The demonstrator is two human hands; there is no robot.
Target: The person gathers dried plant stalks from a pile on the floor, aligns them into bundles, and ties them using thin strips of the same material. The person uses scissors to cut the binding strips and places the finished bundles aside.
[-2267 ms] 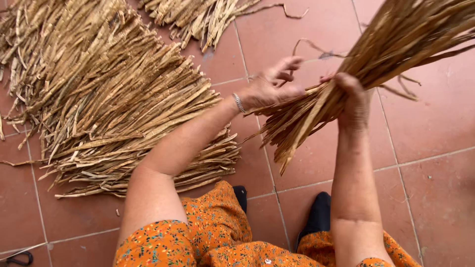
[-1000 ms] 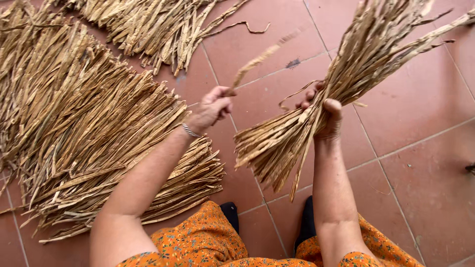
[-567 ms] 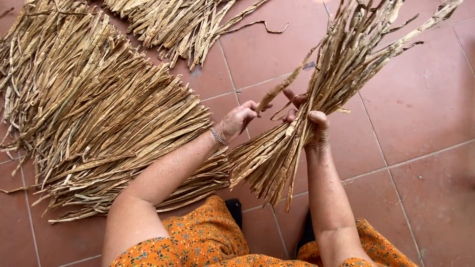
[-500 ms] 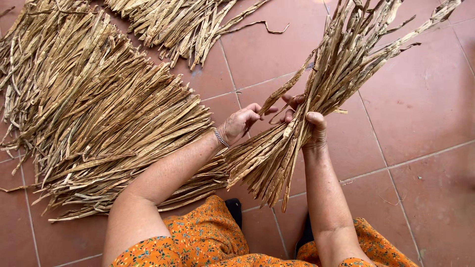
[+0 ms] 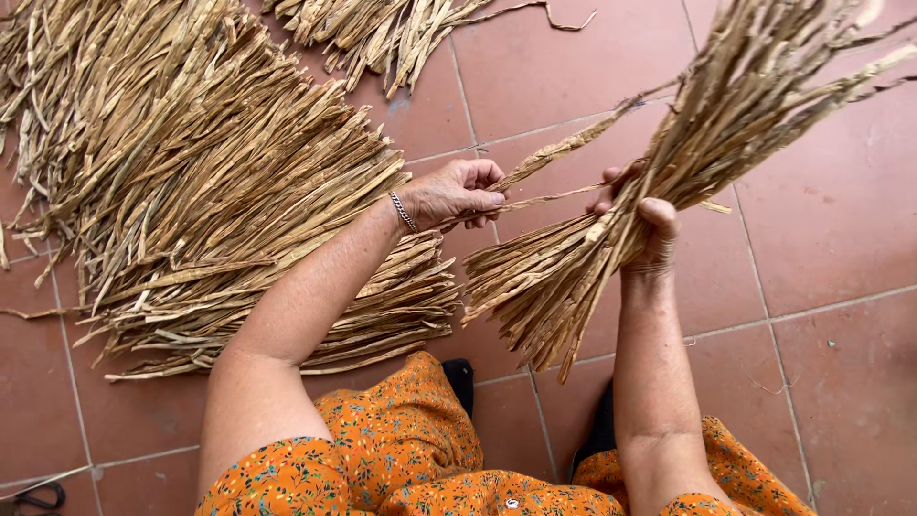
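Since 0.5 s ago left hand [image 5: 463, 191] draws back, pinching one dried strip [image 5: 544, 201] | right hand [image 5: 642, 222] clamped round dried-leaf bundle [image 5: 669, 182] above tiled floor [image 5: 841, 315] | loose pile [image 5: 210, 191] left | no packages.

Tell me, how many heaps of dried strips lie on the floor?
2: a big heap at left, a smaller heap at the top edge. More may lie out of frame.

No packages, labels, signs or screens anywhere in view.
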